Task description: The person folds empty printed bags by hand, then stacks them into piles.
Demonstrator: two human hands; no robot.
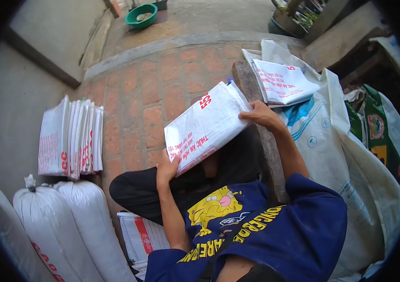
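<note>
A folded white sack [204,129] with red print is held up over my lap, tilted. My left hand [167,167] grips its lower left corner, with the thumb on the printed face. At the right edge of the sack, my right hand [260,115] is closed on it, thumb on top and the other fingers partly hidden. Another folded white sack [284,81] with red print lies to the right, on top of larger sacks. A row of folded sacks [70,138] stands upright on the left, against the wall.
Filled white bags [49,225] stand at the lower left. Printed sacks [141,235] lie beside my leg. A wooden beam [268,160] runs along my right side, next to large woven sacks [346,155]. A green basin [141,16] sits beyond the brick floor [153,94].
</note>
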